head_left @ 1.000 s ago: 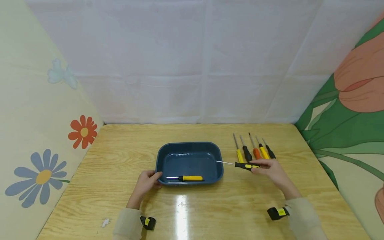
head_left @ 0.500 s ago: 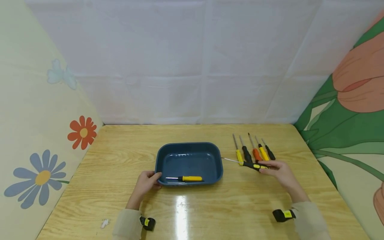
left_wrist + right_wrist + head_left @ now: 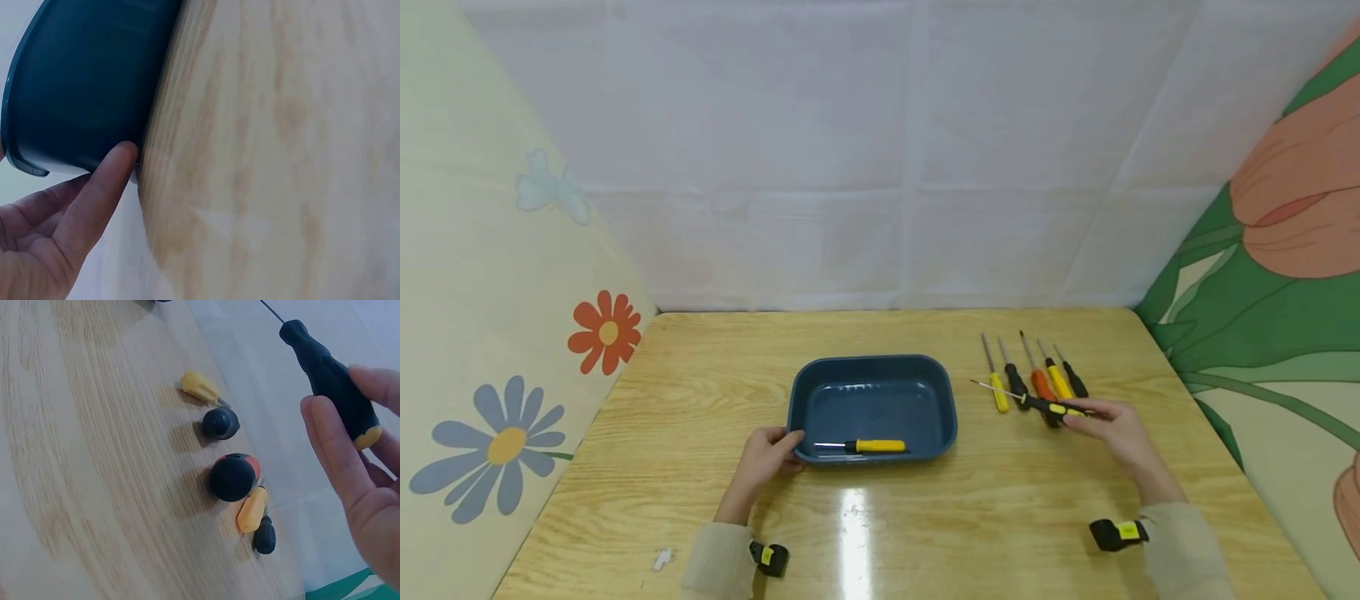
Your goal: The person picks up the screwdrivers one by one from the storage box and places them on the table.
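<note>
My left hand [image 3: 767,454] grips the near left corner of a dark blue rectangular tray [image 3: 880,362], thumb over the rim and fingers against the outer wall [image 3: 87,81]. Inside the tray, along its near side, lies a yellow-handled screwdriver [image 3: 880,446]. Right of the tray, my right hand [image 3: 1108,425] pinches a black-and-yellow screwdriver [image 3: 334,381] by its handle, above the table, its shaft pointing left. Just beyond it, a row of screwdrivers lies on the table: a yellow one [image 3: 1000,394], a black one [image 3: 1017,383], an orange one [image 3: 1040,383], another yellow one [image 3: 1060,381] and a small black one [image 3: 1077,382].
The wooden table [image 3: 715,358] ends at a white cloth backdrop [image 3: 895,167]. A small white scrap [image 3: 662,558] lies at the front left. Flowered panels stand on both sides.
My right hand has moved to the right, away from the tray, carrying the black-and-yellow screwdriver toward the row. My left hand and the tray stay nearly still.
</note>
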The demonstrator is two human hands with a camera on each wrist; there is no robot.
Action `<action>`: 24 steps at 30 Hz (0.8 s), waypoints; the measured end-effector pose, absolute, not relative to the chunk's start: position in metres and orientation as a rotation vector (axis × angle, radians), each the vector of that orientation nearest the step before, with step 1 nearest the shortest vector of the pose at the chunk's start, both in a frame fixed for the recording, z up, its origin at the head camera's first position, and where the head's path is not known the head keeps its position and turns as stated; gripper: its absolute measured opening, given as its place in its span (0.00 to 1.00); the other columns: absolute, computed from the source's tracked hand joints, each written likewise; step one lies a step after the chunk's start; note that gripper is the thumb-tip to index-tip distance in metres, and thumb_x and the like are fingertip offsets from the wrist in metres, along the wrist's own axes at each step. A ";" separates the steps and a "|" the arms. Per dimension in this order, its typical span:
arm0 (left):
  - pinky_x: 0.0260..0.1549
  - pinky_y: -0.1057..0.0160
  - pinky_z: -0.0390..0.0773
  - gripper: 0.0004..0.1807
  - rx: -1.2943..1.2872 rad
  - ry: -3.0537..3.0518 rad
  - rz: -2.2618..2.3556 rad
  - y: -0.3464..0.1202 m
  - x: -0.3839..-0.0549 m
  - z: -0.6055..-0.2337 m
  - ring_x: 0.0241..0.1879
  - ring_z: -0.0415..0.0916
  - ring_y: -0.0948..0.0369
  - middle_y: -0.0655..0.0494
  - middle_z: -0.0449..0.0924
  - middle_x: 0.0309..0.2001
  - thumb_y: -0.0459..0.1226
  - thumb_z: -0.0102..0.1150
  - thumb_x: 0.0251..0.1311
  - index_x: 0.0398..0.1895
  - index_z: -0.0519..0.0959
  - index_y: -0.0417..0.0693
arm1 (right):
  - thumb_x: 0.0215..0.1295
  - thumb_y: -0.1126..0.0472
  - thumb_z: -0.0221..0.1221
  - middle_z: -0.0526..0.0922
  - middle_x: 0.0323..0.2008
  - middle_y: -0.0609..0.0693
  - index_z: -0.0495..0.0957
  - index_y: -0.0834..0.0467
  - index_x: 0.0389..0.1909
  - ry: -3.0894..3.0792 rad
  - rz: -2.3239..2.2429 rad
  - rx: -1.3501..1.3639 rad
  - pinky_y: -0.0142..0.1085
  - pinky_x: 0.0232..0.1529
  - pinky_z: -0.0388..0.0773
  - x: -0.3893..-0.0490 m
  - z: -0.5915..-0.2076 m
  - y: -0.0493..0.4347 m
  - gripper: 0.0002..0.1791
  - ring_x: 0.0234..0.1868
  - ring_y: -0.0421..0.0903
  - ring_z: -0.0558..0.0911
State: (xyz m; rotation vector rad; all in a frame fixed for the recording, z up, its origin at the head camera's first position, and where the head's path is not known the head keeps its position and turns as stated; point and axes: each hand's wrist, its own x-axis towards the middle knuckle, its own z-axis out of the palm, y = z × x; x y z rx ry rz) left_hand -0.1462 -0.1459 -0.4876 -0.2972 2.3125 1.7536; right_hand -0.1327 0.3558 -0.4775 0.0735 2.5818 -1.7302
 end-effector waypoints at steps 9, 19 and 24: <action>0.22 0.59 0.82 0.15 -0.286 2.311 1.763 -0.146 -0.146 -0.488 0.19 0.78 0.55 0.44 0.79 0.22 0.33 0.52 0.58 0.39 0.76 0.24 | 0.50 0.49 0.65 0.81 0.39 0.41 0.76 0.65 0.50 2.498 -1.898 0.138 0.26 0.36 0.78 -0.139 -0.511 0.387 0.31 0.38 0.35 0.79; 0.21 0.59 0.82 0.15 -0.296 2.287 1.793 -0.145 -0.146 -0.486 0.19 0.78 0.56 0.43 0.79 0.22 0.32 0.52 0.58 0.39 0.75 0.23 | 0.54 0.58 0.64 0.83 0.35 0.42 0.80 0.57 0.46 2.444 -1.968 0.164 0.26 0.34 0.79 -0.134 -0.507 0.395 0.17 0.38 0.35 0.80; 0.21 0.60 0.82 0.15 -0.295 2.292 1.779 -0.146 -0.145 -0.486 0.19 0.78 0.56 0.44 0.79 0.22 0.32 0.52 0.58 0.39 0.76 0.23 | 0.52 0.60 0.66 0.83 0.35 0.46 0.80 0.60 0.45 2.251 -2.219 0.154 0.30 0.36 0.80 -0.133 -0.513 0.399 0.18 0.36 0.41 0.82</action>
